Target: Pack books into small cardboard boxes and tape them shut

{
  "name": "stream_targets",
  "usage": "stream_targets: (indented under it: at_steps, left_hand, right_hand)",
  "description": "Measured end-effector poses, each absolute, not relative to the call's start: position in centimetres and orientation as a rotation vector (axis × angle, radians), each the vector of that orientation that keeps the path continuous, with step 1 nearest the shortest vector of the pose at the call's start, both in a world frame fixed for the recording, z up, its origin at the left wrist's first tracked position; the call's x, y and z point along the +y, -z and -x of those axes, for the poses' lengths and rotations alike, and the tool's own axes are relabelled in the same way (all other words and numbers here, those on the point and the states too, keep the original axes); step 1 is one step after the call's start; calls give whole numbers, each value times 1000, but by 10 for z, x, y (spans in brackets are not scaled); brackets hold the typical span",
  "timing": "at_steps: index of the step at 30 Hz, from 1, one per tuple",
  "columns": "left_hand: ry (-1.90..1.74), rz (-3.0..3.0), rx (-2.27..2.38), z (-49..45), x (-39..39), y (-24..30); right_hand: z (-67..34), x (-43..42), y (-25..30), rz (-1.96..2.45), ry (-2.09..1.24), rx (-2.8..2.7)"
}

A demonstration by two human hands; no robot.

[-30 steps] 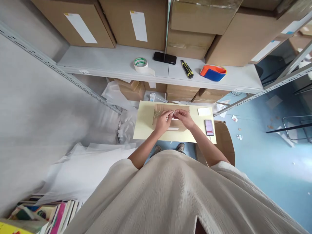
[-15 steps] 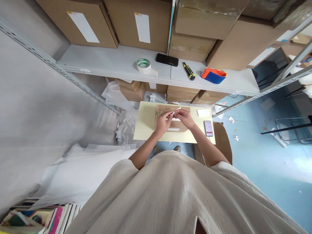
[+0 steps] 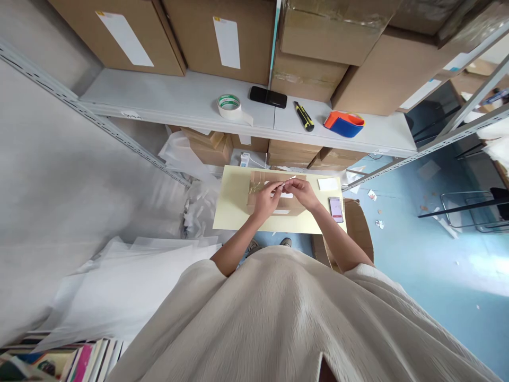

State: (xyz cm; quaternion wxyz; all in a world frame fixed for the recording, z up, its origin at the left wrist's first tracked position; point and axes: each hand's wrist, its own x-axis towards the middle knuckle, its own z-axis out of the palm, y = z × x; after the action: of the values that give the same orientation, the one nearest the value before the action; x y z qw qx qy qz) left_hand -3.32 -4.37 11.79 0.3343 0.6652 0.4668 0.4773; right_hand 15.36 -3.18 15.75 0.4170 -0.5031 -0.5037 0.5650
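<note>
Over brown taped box (image 3: 293,205), thin white slip (image 3: 292,178), left hand (image 3: 267,198), right hand (image 3: 302,193) pinching it

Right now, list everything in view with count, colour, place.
Carton: one, brown, on table.
White piece: one, white, at fingertips.
Table: one, pale yellow, below shelving.
Lit phone: one, pale-screened, table's right.
Card: one, white, beyond lit phone.
Tape roll: one, white-green, shelf.
Dark phone: one, black, shelf.
Cutter: one, black-yellow, shelf.
Band: one, orange-blue, shelf's right.
Shelving: one unit, grey, ahead.
Stored boxes: several, brown, shelving.
Sheets: several, white, lower left.
Books: several, multicoloured, bottom left.
Cardboard: count unclear, brown, beside table.
Shoes: two, greyish, below table.
Shirt: one, beige, foreground.
Left hand: one, bare, over carton.
Right hand: one, bare, over carton.
</note>
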Motion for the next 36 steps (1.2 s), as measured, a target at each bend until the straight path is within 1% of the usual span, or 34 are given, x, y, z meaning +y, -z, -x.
stream_targets:
  at_steps: [22,27,30,36]
  left_hand:
    - [-1231,-1674,1225,30,-40,-120]
    - [-1242,-1493,1284,35,-40,-116]
    - [-1267,-1350,1325,45,-36,-112]
    - [-1391,-757,1371,93,-17,-108]
  right_hand:
    - [-153,-28,-159,1277,-1304,-1374]
    - [-148,-27,-156,1313,-1308,-1403]
    - [-141,-23,-153,1291,-1391,-1328]
    - [-117,-7,-142,1271,-1610,-1065]
